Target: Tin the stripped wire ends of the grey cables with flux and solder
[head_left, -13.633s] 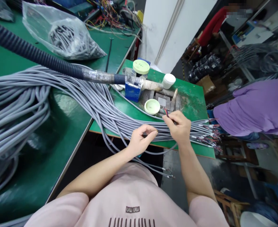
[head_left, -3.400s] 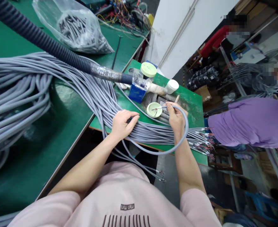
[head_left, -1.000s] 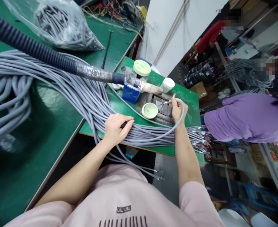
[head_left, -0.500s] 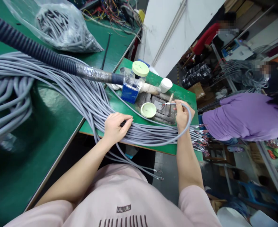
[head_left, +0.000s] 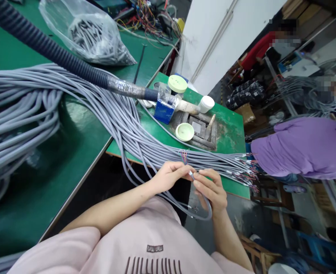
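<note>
Close to my chest, my left hand (head_left: 168,176) and my right hand (head_left: 210,190) both pinch the end of one grey cable (head_left: 200,216), which loops under my right hand. Its stripped coloured wires (head_left: 183,155) fan upward above my left fingers. Just beyond lies the big bundle of grey cables (head_left: 133,133) across the small green table (head_left: 231,133), its stripped ends (head_left: 246,171) pointing right. A pale green dish (head_left: 184,131) and a metal block (head_left: 204,129) sit farther back.
A black corrugated hose (head_left: 42,43) runs to a blue box (head_left: 164,111). Green-lidded jar (head_left: 177,84) and white jar (head_left: 207,103) stand behind. A plastic bag of parts (head_left: 96,38) lies on the big green bench (head_left: 79,152). A person in purple (head_left: 299,148) bends at right.
My right hand has drawn the cable back from the metal block toward my chest. My left hand has left the bundle and joined it on the cable end.
</note>
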`<action>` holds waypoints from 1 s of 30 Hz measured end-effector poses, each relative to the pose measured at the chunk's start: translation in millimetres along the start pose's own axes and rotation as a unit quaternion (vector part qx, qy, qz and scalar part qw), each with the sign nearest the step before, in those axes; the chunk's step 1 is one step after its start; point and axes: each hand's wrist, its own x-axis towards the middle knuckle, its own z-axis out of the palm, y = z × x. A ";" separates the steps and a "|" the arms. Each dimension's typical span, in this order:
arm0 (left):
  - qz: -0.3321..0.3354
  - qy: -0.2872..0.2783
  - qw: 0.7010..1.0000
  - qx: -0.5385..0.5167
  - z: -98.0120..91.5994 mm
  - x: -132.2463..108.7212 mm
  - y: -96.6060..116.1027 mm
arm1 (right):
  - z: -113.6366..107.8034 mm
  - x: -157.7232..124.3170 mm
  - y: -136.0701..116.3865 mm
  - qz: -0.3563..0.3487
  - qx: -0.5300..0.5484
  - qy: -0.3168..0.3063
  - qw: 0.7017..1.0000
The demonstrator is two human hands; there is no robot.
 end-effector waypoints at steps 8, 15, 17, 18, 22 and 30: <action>0.067 0.041 0.988 0.132 6.0 -4.9 -3.0 | 7.1 -30.6 -3.5 0.041 0.012 0.009 0.999; 0.069 0.037 0.986 0.147 6.4 -5.1 -6.6 | 10.0 -36.5 -6.9 0.052 0.012 0.020 0.998; 0.068 0.036 0.986 0.149 6.1 -5.6 -7.2 | 10.4 -36.4 -7.6 0.054 0.014 0.025 0.998; 0.068 0.036 0.985 0.152 6.0 -5.9 -7.3 | 10.4 -36.4 -7.9 0.055 0.014 0.025 0.998; 0.066 0.035 0.985 0.157 5.6 -6.1 -7.4 | 10.1 -37.1 -8.5 0.057 0.015 0.022 0.998; 0.056 0.028 0.988 0.144 4.6 -5.6 -9.8 | 10.8 -43.3 -8.5 0.073 0.014 0.019 0.997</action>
